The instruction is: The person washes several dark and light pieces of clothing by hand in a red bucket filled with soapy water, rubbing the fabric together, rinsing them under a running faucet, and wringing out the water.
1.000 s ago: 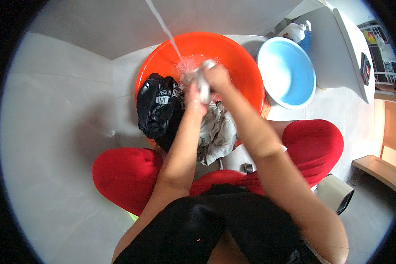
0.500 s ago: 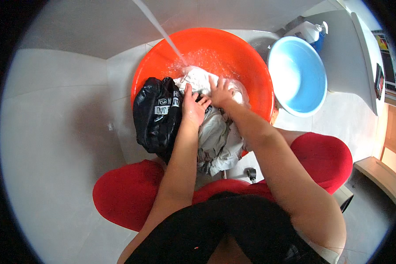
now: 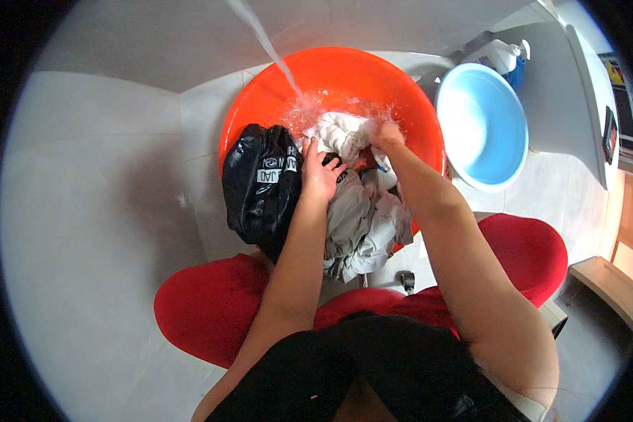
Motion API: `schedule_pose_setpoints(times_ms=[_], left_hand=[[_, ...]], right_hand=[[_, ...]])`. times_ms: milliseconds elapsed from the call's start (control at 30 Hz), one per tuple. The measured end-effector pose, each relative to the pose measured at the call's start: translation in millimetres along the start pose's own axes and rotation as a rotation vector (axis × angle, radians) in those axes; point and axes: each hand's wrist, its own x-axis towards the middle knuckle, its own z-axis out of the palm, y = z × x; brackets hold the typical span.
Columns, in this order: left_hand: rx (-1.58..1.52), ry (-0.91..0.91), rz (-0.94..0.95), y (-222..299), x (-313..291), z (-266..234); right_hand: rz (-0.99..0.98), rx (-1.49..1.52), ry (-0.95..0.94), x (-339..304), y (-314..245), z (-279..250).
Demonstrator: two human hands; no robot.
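A stream of water (image 3: 285, 70) falls into a large orange basin (image 3: 337, 63) and splashes around a wet white cloth (image 3: 341, 133). My right hand (image 3: 387, 134) is closed at the right end of this cloth, gripping it; its fingertips are partly hidden. With fingers spread, my left hand (image 3: 320, 174) rests between the white cloth and a wet black garment (image 3: 257, 186) with white printed patches. That garment hangs over the basin's near left rim. Nearer to me, a pale grey garment (image 3: 355, 218) lies bunched over the near rim.
Right of the orange basin stands a light blue basin (image 3: 517, 158). Behind it are a white pump bottle (image 3: 501, 56) and a pale cabinet (image 3: 566, 91) with a dark phone-like object (image 3: 609, 135) on its edge. A grey wall (image 3: 105, 162) rises at the left. My red-covered knees flank the basin.
My right hand has moved right and away from me, going from spread on the white cloth to closed on it. The cloth has shifted and bunched. My left hand stays nearly in place.
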Motion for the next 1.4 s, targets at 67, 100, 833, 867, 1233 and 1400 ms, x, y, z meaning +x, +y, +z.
schedule_pose_setpoints(times_ms=[67,100,833,867,1233,1400], left_hand=[[-0.013,0.059,-0.034,2,8,-3],[-0.023,0.025,-0.037,5,10,-5],[0.259,-0.299,0.271,54,-37,43],[0.211,-0.27,0.243,55,-26,29],[-0.01,0.018,0.096,7,10,-10],[0.002,0.036,0.077,4,13,-3]], right_hand=[[-0.399,0.056,0.376,-48,-2,19],[-0.56,0.124,0.436,-94,-18,10],[-0.06,-0.188,0.175,-101,7,-42],[-0.021,-0.261,0.151,-83,16,-33],[-0.714,-0.778,0.1,-12,-26,43],[-0.345,-0.022,0.276,10,-56,5]])
